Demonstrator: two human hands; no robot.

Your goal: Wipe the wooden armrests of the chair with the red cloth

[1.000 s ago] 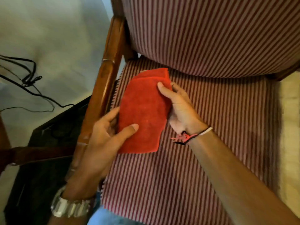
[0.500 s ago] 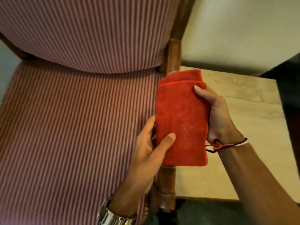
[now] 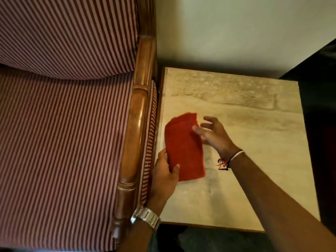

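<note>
The folded red cloth (image 3: 183, 148) is held over the pale side table, just right of the chair. My left hand (image 3: 164, 176) pinches its lower left edge, thumb on top. My right hand (image 3: 212, 134) is at the cloth's upper right edge with fingers spread; its fingertips touch the cloth, and I cannot tell whether it grips. The chair's right wooden armrest (image 3: 140, 113) runs from the backrest toward me, left of both hands and apart from the cloth. The chair (image 3: 63, 142) has red and white striped upholstery.
A pale marble-topped side table (image 3: 254, 142) stands right against the chair's right side. A light wall is behind it. Dark furniture (image 3: 321, 124) borders the table on the right. Dark floor lies below the table's near edge.
The view swung from the chair's left armrest across the seat to its right side. Both hands carried the cloth right, past the right armrest, over the side table. My right hand's fingers have spread.
</note>
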